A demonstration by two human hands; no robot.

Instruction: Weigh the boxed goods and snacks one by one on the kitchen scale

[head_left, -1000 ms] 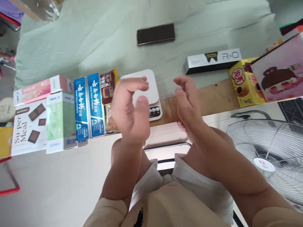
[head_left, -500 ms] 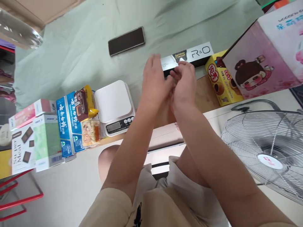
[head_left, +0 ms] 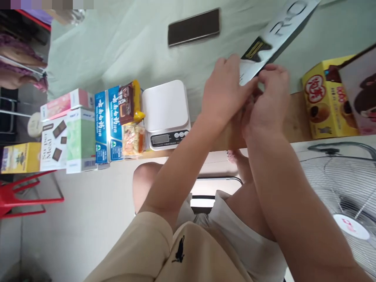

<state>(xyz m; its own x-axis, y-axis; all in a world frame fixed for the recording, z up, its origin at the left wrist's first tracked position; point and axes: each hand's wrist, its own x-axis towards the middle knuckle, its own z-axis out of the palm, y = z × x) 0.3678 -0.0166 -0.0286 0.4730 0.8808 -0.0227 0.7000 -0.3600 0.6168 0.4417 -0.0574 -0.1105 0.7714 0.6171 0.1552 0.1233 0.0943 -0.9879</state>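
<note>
Carton (head_left: 274, 41) could pivot or slip if pushed unevenly, left hand (head_left: 225, 90) and right hand (head_left: 270, 100) both half-curled at its near end only; can't tell whether either grips.

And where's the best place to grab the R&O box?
Probably around its middle, coming from above, thumb and fingers on the two long sides. The R&O box is long and narrow and lies slanted in the view. Its middle is uncovered, while the left hand and right hand are at its near end.
</note>
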